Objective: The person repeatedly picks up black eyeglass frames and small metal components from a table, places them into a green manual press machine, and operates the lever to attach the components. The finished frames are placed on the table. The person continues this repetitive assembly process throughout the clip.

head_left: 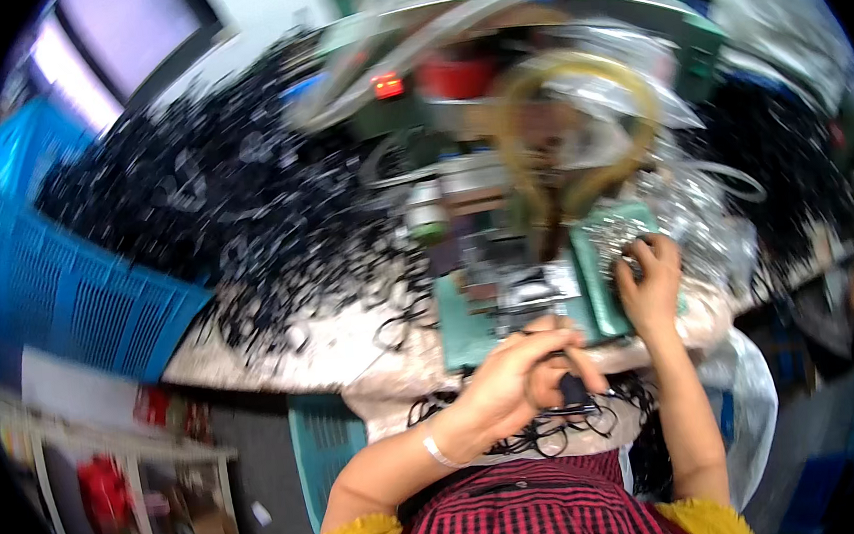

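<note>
My left hand (516, 378) is closed in front of the bench machine, its fingers curled round a small black piece (574, 390) with a thin dark cord. The exact kind of that piece is blurred. On the right, my right hand (652, 287) dips into a green tray (606, 305) of small shiny metal parts (617, 237). Its thumb and fingers bend down among them, and whatever lies between the fingertips is hidden. The small machine (534, 289) with a metal work spot on a green base stands just beyond my left hand.
Heaped black looped cords (240, 181) cover the bench's left side; more dark pieces (770, 160) lie at far right. A yellowish hose (650, 99) arches above the machine. Clear plastic bags (709, 220) crowd the tray. A blue crate (99, 303) stands left, and black loops (551, 443) lie at my lap.
</note>
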